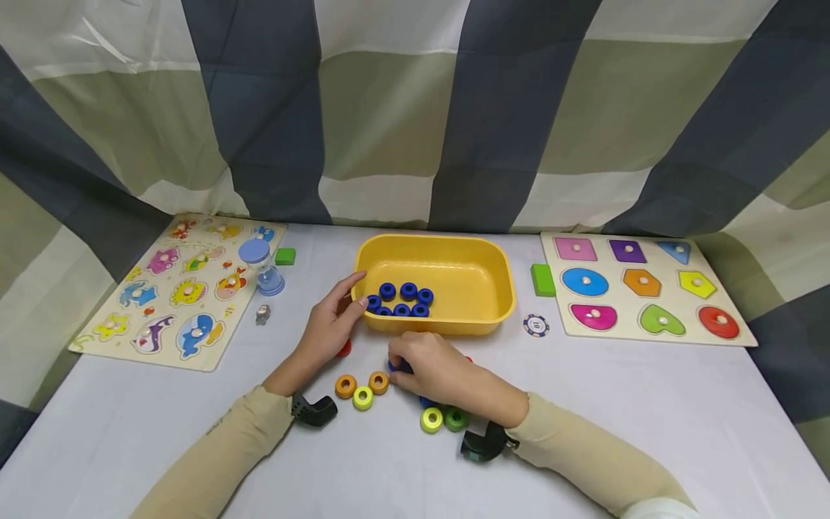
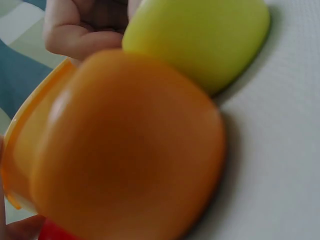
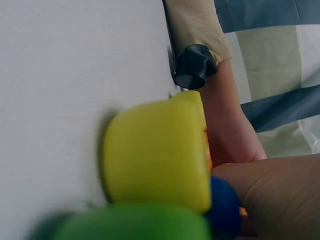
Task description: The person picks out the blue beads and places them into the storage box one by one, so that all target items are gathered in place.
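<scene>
My left hand rests its fingers and thumb against the left end of a yellow plastic basin. Several blue ring-shaped beads lie in the basin's left part. In front of the basin, my right hand pinches a blue bead, mostly hidden under its fingers. Another blue bead shows beside it in the right wrist view. Close by on the cloth are orange beads, yellow beads and a green bead. A red bead is partly covered by my left hand.
An animal puzzle board lies on the left, with a blue sand timer and small grey figure beside it. A shape puzzle board, green block and poker chip lie on the right. Checked curtain hangs behind.
</scene>
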The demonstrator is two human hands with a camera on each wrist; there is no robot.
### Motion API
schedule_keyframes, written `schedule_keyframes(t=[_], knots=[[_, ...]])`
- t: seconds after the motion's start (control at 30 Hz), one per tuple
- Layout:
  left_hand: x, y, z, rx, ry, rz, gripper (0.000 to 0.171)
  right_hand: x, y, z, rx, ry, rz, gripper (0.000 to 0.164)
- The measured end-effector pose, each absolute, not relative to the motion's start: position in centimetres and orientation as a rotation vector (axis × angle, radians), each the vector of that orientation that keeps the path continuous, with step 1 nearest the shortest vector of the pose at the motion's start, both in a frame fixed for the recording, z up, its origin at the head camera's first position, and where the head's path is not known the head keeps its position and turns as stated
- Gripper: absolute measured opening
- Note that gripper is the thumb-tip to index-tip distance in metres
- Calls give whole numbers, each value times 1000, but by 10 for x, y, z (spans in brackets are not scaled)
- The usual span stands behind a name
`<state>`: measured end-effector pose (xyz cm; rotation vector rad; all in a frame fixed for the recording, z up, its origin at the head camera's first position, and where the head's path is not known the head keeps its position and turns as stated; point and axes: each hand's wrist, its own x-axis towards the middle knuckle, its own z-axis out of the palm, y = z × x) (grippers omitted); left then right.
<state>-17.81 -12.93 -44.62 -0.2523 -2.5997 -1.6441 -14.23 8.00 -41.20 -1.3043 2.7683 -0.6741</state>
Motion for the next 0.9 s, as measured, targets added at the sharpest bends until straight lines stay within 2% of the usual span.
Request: schedule_keyframes(t=[0.13,0.27,0.4,0.5,0.6,0.9], knots=[[-178,-129,-446,-252,-2604,-1636,46,-146,85,-396,-1376,2728,-788,13],[-177,-129,-445,-239,-2616,-1632,47,-161,98,-364,-1399,2759,-984,11],[-177,-128,-444,-236,-2611,-1637,47,-191,114,-345,-1105,2895,-1105,11],[-177,-127,-447,-236,-2607,-1641,47,-215,121,-349,-812,2936,-1042,11],[-176,-126,-448,-235,-2607,-1642,47,-230,126,-363,-675,2895,-919,9],[-178,-128,-447,-229,-2614,-1625,46,-242,130,-386,-640,2754,-722,5]])
